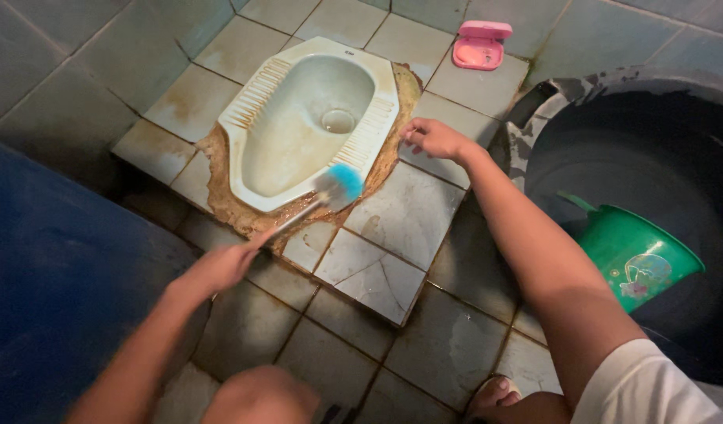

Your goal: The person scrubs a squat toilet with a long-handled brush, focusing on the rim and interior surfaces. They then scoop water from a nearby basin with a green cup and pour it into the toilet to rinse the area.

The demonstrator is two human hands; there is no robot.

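From the head camera, your left hand (220, 267) grips the thin handle of the brush (339, 185), its blue head at the toilet (255, 94) rim; light, stiff, probably wet, so hold low. Your right hand (434, 139) hovers loosely spread, empty

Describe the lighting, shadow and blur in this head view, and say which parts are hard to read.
Head view: dim, cool light, brightest on the white squat pan. The blue brush head in the left hand is motion-blurred. The dark tub interior falls into deep shadow around the green bucket. The right hand is fairly sharp; the blue mass at far left is unreadable.
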